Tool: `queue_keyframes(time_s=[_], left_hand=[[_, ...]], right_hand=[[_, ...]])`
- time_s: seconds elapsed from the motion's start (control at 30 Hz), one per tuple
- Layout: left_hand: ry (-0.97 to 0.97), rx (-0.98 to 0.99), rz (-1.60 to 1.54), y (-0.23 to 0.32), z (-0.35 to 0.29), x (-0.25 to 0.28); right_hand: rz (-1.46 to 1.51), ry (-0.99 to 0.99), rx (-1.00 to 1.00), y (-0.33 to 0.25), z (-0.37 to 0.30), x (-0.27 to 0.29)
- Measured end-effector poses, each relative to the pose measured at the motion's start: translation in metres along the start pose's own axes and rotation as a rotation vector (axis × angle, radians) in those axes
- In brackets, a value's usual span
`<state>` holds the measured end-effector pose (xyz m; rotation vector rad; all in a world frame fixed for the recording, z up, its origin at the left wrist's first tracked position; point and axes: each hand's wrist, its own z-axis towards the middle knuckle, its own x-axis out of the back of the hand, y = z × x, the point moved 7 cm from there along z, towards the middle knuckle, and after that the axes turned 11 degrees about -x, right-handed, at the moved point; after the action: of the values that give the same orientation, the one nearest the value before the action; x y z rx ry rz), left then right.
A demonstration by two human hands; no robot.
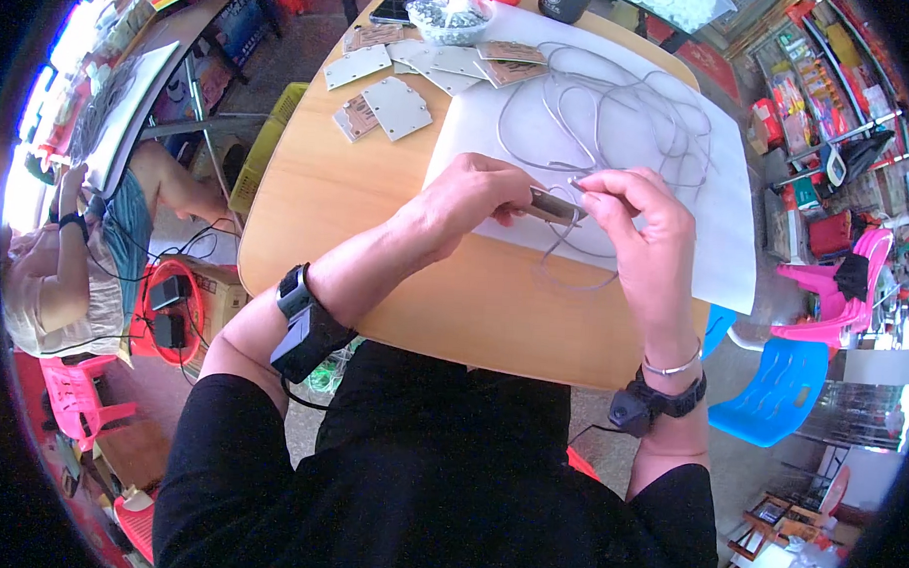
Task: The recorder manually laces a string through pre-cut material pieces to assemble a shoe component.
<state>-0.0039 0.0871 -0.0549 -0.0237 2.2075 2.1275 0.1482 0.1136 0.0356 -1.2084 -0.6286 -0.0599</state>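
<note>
My left hand (483, 193) grips a thin brown flat piece (555, 207), seen nearly edge-on, over the near part of a white sheet (716, 243). Close to its right end, the thumb and fingers of my right hand (642, 215) are pinched together on the end of a thin grey cord (576, 180). A loop of the cord hangs by the piece. More of this cord lies in loose tangled coils on the sheet. Whether the cord passes through the piece, I cannot tell.
Several flat pale and brown panels (399, 108) lie at the table's far left, beside a clear tub (450, 18) of small dark parts. A dark container (564, 1) stands at the far edge. Blue chair (771, 395) at right; another person (70, 271) sits at left.
</note>
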Motion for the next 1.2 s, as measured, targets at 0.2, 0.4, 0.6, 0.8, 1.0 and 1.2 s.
queue_keyframes(time_s=[0.2, 0.4, 0.6, 0.8, 1.0, 1.2], left_hand=[[-0.011, 0.042, -0.140, 0.000, -0.003, -0.004], [-0.075, 0.097, -0.191, -0.008, -0.003, -0.004], [-0.102, 0.117, -0.166, -0.006, -0.004, -0.005], [-0.111, 0.146, -0.194, -0.012, -0.001, -0.005], [-0.114, 0.169, -0.223, -0.008, -0.004, -0.005], [-0.097, 0.154, -0.306, -0.010, -0.003, -0.005]], right_hand=[[-0.205, -0.171, -0.010, 0.013, 0.015, -0.014], [-0.037, -0.456, -0.264, 0.031, 0.019, -0.028], [-0.016, -0.468, -0.156, 0.035, 0.019, -0.027], [0.030, -0.483, -0.116, 0.035, 0.016, -0.030], [0.051, -0.431, -0.112, 0.035, 0.016, -0.027], [-0.029, -0.409, -0.097, 0.037, 0.016, -0.024]])
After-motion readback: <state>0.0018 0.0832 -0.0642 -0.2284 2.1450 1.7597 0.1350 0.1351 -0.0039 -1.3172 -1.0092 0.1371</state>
